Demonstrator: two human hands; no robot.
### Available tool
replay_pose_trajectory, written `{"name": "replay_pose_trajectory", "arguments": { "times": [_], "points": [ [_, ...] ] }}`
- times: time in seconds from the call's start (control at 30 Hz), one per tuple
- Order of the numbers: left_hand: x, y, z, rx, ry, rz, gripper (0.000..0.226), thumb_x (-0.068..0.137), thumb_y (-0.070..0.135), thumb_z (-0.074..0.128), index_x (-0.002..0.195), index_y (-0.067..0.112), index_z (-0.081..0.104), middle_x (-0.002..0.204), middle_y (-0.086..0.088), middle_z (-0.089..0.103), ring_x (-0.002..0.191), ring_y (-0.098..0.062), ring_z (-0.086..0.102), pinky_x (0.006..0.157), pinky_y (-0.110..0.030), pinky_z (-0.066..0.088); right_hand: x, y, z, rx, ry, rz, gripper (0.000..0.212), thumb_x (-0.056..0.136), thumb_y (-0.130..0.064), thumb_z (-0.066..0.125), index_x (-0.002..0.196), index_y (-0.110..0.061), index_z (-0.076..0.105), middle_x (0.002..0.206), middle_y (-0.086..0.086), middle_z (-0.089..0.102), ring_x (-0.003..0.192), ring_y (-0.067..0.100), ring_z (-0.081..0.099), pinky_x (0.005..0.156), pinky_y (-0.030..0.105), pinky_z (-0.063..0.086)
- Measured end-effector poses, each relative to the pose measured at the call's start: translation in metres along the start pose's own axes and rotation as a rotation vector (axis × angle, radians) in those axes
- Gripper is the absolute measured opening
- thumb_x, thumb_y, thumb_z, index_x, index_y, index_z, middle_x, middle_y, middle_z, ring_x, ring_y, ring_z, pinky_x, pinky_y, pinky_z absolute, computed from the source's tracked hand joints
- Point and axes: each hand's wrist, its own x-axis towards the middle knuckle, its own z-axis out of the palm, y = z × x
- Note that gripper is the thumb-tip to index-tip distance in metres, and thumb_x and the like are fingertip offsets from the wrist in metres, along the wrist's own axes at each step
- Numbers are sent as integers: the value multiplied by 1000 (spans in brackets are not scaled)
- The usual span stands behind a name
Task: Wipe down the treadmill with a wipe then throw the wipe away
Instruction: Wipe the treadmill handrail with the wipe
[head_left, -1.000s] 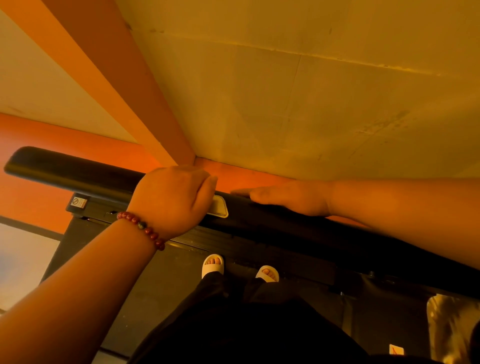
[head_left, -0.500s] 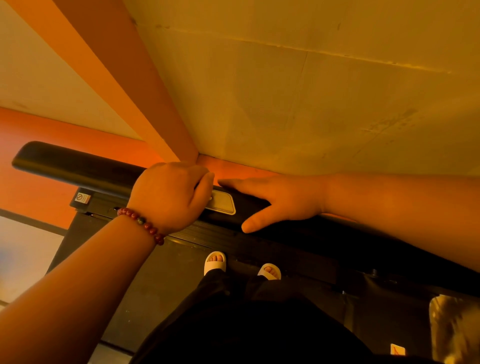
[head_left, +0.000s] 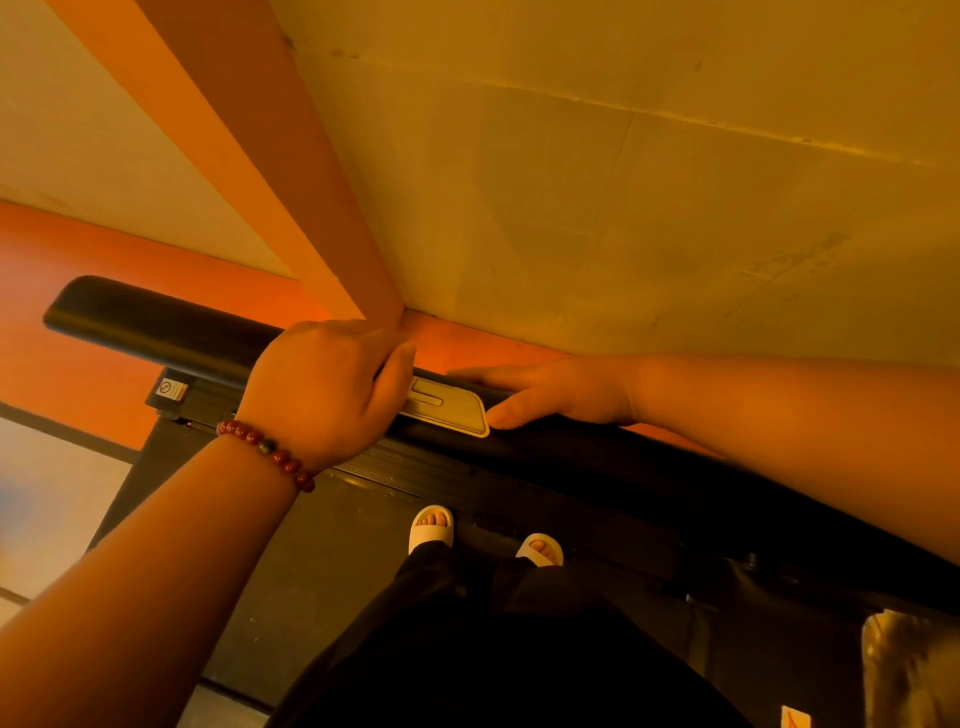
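Left hand (head_left: 324, 389), red bead bracelet (head_left: 270, 452) at the wrist, curled tight over the black bar (head_left: 156, 322) of the treadmill (head_left: 322, 561), fingertips hidden behind the bar. Just right of its thumb, a pale panel (head_left: 447, 410) set into the bar. Right hand (head_left: 566, 392) laid along the bar beyond the panel, fingers straight, thumb tip at the panel's corner. Lower down, white slippers (head_left: 431, 527) on the dark deck. Wipe hidden; whether under either hand, cannot tell.

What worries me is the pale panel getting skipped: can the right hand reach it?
Probably yes: the right hand lies on the handlebar beside the pale panel, thumb at its edge, nothing between. The left hand hides only its other end.
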Motion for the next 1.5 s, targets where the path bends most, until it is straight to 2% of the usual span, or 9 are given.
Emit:
{"name": "replay_pose_trajectory", "arguments": {
  "times": [0.2, 0.4, 0.5, 0.7, 0.83, 0.93, 1.07, 1.33, 1.5],
  "points": [
    [-2, -11, -1, 25, -7, -11, 53, 95, 40, 19, 69, 15, 58, 60, 1, 52, 53, -20, 48, 53, -28, 31, 4, -18, -4, -186, 31, -138, 95, 73, -40, 66, 153, -25, 17, 155, -14, 26, 137, -4, 27, 111, 12, 23],
    [-2, -13, -3, 12, -9, -6, 51, 95, 40, 22, 66, 15, 55, 58, 2, 48, 50, -18, 45, 53, -27, 28, 19, 9, -3, 186, -20, -5, 74, 81, -54, 60, 146, -25, 40, 147, 1, 46, 134, 20, 45, 116, 45, 29],
    [-3, -21, -5, 22, -14, -25, 54, 95, 42, 19, 68, 15, 57, 58, 1, 50, 51, -18, 46, 54, -27, 27, 20, 8, -4, 190, 9, -5, 56, 82, -51, 57, 133, -30, 51, 140, -1, 53, 129, 20, 50, 114, 40, 33],
    [-1, -26, -3, 3, -1, -21, 53, 96, 40, 21, 69, 15, 59, 59, 2, 53, 51, -17, 47, 53, -28, 32, 28, -18, -5, -1, -7, -202, 73, 84, -42, 50, 148, -32, 16, 151, -18, 21, 142, 0, 20, 117, 21, 17],
    [-2, -27, -1, -18, 24, -51, 59, 96, 42, 19, 72, 13, 65, 61, 1, 58, 52, -18, 52, 53, -34, 44, 30, -1, -5, 220, -39, -53, 77, 72, -66, 68, 137, -32, 44, 148, -2, 45, 134, 14, 45, 112, 31, 35],
    [-1, -25, -2, -19, 44, -63, 58, 95, 43, 21, 73, 14, 66, 63, 1, 60, 53, -18, 54, 52, -35, 45, 34, -4, -4, 188, -55, -55, 60, 83, -45, 58, 138, -30, 41, 147, 2, 46, 133, 17, 45, 115, 38, 32],
    [0, -23, -4, -13, 56, -76, 52, 93, 43, 25, 71, 18, 65, 62, 4, 58, 53, -16, 52, 48, -21, 32, 33, -24, -5, 6, -71, -167, 78, 81, -39, 61, 146, -36, 18, 143, -23, 38, 129, -13, 36, 112, 17, 28],
    [-1, -22, -5, -27, 74, -104, 54, 91, 48, 25, 73, 18, 66, 63, 3, 60, 54, -17, 54, 47, -28, 42, 42, -10, -6, 172, -108, -66, 47, 86, -36, 57, 131, -34, 44, 132, -6, 56, 110, 1, 60, 97, 21, 46],
    [-2, -24, -4, -30, 83, -107, 57, 91, 48, 23, 74, 15, 66, 67, 1, 62, 57, -19, 56, 50, -35, 46, 43, -16, -6, -50, -8, -161, 97, 72, -54, 63, 154, -27, 18, 154, -9, 33, 139, 4, 33, 117, 31, 27]
  ]
}}
